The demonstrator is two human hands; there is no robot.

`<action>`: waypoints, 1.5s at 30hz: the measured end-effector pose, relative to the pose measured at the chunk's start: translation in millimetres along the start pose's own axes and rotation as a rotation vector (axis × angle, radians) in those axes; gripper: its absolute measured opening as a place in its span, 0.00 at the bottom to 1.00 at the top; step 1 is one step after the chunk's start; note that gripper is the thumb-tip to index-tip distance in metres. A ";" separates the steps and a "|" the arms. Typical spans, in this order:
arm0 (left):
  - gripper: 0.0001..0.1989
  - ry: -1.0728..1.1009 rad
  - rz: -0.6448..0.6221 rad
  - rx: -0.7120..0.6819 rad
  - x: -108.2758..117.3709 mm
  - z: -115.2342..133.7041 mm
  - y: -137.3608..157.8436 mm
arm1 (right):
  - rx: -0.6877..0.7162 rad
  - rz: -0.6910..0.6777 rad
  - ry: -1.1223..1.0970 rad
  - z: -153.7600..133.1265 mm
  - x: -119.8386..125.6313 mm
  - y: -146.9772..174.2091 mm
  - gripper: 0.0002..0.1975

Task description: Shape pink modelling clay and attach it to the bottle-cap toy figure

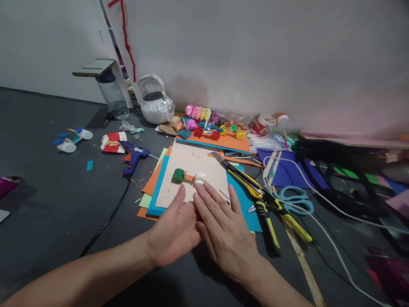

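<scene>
My left hand (175,232) is turned palm up, its thumb stretched out and its fingers mostly hidden under the other hand. Across it lies my right hand (225,224), fingers long and flat; whether anything is between the palms is hidden. Just beyond the fingertips, a small piece with a green round end (178,175), an orange strip (189,177) and a white round end (200,178) rests on a cream sheet (204,157). Blue card (159,170) shows beneath that sheet. A yellow-black utility knife (239,175) lies to the right of the sheet.
At left are a blue glue gun (136,160) with a black cord, a small blue-and-white wheeled piece (72,140) and a water bottle (113,96). Pliers (268,226), scissors (295,199) and a white cable (316,192) lie right. Behind are a white kettle (157,104) and coloured clay packs (198,113).
</scene>
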State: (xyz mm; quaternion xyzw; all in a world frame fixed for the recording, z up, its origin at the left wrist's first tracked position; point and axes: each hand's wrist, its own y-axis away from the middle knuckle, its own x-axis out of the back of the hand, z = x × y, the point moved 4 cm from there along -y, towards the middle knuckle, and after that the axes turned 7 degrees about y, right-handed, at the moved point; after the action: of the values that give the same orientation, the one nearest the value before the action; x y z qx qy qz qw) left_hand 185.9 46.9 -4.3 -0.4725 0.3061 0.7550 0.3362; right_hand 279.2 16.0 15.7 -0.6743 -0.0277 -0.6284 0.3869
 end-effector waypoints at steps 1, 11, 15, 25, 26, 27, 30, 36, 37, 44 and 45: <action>0.39 0.022 0.022 -0.005 0.5 2.8 0.8 | 0.039 0.006 -0.023 -3.2 -0.2 -0.5 0.22; 0.46 0.315 0.022 -0.102 -1.7 15.4 3.8 | 0.121 -0.008 -0.037 -1.0 1.0 1.2 0.23; 0.45 0.331 0.004 -0.030 -1.3 10.7 3.3 | 0.147 -0.001 -0.040 -5.0 0.6 -0.4 0.25; 0.47 0.285 -0.013 -0.017 -3.7 13.1 3.9 | 0.046 -0.022 0.022 5.5 -3.8 -0.2 0.25; 0.49 0.282 0.001 -0.044 -3.0 14.2 4.0 | 0.039 -0.033 0.025 5.9 -4.2 0.3 0.25; 0.49 0.286 0.031 -0.095 -1.4 15.9 4.1 | 0.083 -0.041 -0.002 3.8 -4.3 0.7 0.24; 0.46 0.297 0.070 -0.089 0.6 13.3 4.0 | 0.206 -0.054 -0.075 -1.8 -3.6 1.1 0.27; 0.45 0.268 0.019 -0.101 -2.6 13.9 3.6 | -0.006 -0.026 0.011 10.7 -1.9 -1.0 0.23; 0.45 0.271 0.038 -0.088 -1.8 13.4 3.9 | 0.042 -0.025 -0.025 8.0 -1.8 -1.3 0.22; 0.46 0.206 -0.079 -0.035 -7.5 7.8 4.4 | -0.089 -0.029 0.033 11.2 -0.8 -0.5 0.24; 0.46 0.222 -0.039 -0.042 -5.6 8.0 4.3 | -0.026 -0.040 0.004 8.1 -1.5 -0.3 0.24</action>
State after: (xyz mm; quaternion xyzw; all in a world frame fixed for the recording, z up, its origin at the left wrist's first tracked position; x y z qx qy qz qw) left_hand 180.2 49.4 4.4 -0.5661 0.3163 0.6975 0.3048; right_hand 285.4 21.3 15.3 -0.6773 -0.0324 -0.6376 0.3656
